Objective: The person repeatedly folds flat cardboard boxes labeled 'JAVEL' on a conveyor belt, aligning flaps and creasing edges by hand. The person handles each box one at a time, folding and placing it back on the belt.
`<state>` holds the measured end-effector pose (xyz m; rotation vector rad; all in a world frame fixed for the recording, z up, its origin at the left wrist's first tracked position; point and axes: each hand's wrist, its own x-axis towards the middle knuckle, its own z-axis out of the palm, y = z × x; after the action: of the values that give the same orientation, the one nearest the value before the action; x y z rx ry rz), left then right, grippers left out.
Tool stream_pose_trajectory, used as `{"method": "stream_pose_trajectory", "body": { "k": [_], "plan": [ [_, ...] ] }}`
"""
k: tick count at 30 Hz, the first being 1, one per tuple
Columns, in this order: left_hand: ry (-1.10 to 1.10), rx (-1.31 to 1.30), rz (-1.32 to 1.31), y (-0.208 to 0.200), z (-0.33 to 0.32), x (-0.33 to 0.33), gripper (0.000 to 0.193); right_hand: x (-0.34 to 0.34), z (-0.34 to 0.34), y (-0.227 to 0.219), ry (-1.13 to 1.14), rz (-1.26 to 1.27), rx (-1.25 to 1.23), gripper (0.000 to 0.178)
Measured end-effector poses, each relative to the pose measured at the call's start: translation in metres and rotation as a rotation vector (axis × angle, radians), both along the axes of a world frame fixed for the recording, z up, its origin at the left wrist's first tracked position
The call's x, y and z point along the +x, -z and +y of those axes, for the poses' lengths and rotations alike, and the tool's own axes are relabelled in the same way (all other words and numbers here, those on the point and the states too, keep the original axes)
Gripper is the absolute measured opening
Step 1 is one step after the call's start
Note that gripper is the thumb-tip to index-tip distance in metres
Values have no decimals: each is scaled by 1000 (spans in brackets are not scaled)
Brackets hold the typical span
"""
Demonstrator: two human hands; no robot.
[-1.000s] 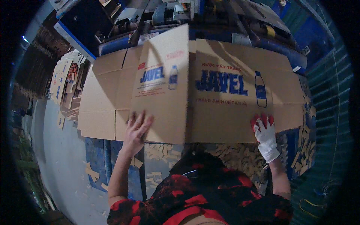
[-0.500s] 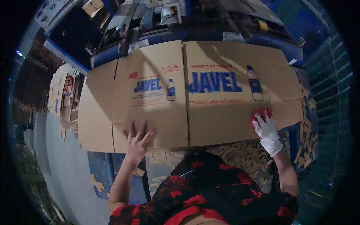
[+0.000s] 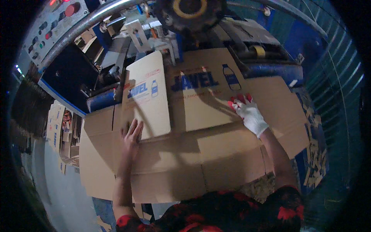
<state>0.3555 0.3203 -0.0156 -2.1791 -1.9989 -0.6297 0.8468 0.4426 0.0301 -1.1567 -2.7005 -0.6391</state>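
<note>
A printed cardboard carton blank (image 3: 201, 108) lies in front of me, its far edge reaching into the machine (image 3: 266, 62). Its narrower left panel (image 3: 148, 112) stands out bright and looks tilted up from the rest. My bare left hand (image 3: 132, 135) rests at the lower left of that panel, fingers stretched forward and slightly blurred. On the right printed panel lies my right hand (image 3: 250, 116), in a white glove with red fingertips, fingers spread. Plain brown cardboard (image 3: 166, 166) extends nearer to me; whether it belongs to the same blank I cannot tell.
A round dark handwheel (image 3: 189, 11) and a metal bar (image 3: 87, 27) stand above the work. A control panel with buttons (image 3: 54, 29) is at the far left. Stacked cardboard (image 3: 58, 127) stands on the left floor, and cardboard scraps (image 3: 313, 154) lie at the right.
The printed panels have moved away from me, toward the machine, and the left panel has tilted. Both hands have moved forward with them. Plain cardboard now shows nearer to me.
</note>
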Motion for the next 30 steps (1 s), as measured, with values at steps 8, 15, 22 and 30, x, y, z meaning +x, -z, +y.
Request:
{"method": "stream_pose_trajectory", "body": {
  "k": [8, 15, 22, 30],
  "plan": [
    [-169, 51, -50, 7, 151, -16, 64, -13, 139, -18, 241, 85, 131, 63],
    [-1019, -198, -218, -52, -101, -137, 67, 153, -22, 4, 509, 400, 35, 72],
    [-1055, -375, -300, -16, -243, -207, 85, 235, -177, 45, 1028, 280, 25, 75],
    [-972, -348, 120, 31, -230, -246, 89, 221, -283, 48, 854, 1868, -353, 57]
  ]
}}
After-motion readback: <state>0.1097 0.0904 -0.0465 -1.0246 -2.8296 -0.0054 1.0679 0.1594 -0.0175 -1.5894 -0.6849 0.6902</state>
